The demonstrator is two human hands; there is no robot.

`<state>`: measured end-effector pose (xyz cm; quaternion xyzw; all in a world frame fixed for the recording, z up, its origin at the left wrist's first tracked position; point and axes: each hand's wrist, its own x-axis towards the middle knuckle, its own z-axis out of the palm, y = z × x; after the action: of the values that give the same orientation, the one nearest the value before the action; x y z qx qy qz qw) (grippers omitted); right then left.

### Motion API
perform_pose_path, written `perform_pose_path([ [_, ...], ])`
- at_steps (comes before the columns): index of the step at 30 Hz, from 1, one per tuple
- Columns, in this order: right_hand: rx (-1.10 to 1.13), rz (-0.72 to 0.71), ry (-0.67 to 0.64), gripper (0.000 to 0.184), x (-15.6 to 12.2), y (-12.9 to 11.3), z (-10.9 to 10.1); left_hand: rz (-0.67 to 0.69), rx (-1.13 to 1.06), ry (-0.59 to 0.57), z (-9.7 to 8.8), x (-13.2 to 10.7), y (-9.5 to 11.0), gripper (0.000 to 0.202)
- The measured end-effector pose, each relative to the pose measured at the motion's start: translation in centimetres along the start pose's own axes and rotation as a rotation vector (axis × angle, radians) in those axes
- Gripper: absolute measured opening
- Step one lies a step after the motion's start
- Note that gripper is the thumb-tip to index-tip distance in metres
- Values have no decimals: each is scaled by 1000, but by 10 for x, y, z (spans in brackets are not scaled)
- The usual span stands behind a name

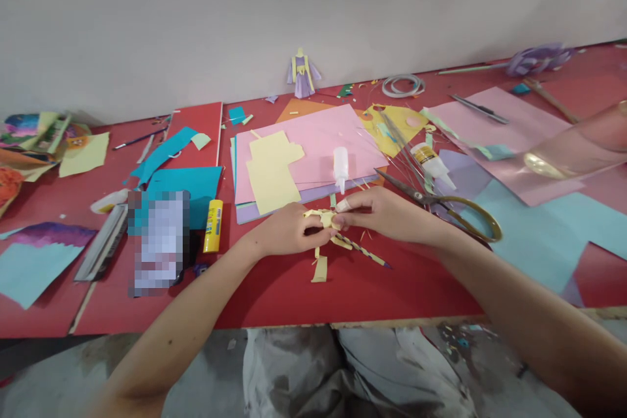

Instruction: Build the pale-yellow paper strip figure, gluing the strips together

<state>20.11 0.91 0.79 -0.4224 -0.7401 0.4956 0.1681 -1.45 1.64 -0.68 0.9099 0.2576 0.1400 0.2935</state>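
At the middle of the red table, my left hand (289,230) and my right hand (369,212) meet over a small pale-yellow paper piece (327,218). Both hands have their fingers closed on it, partly covering its shape. Under the right fingers lies a thin striped stick (365,252) with a dark tip. A cut yellow paper strip (320,269) rests on the table just below my left hand. Beyond the fingers, a white glue bottle (340,168) lies on a stack of pink paper (318,127), beside cut yellow paper (272,173).
Large scissors (441,202) and a second glue bottle (431,163) lie to the right. A yellow glue stick (212,227) stands at the left near a blurred-out object (159,241). A paper dress figure (302,74) leans on the wall. Another person's arm (578,147) reaches in from the right.
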Motion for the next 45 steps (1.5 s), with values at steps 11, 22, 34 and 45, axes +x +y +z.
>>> perform_pose_path([
  [11, 160, -20, 107, 31, 1, 3, -11, -147, -325, 142, -8, -1, 1, 26],
  [22, 355, -13, 119, 25, 3, 7, -9, -116, -276, 232, -4, 1, -1, 14],
  [34, 569, -39, 232, 30, 4, -6, 13, 6, -69, 510, -3, 0, 4, 6],
  [45, 714, -44, 327, 29, 8, -2, 24, -182, -361, 397, -2, 2, 4, 8],
])
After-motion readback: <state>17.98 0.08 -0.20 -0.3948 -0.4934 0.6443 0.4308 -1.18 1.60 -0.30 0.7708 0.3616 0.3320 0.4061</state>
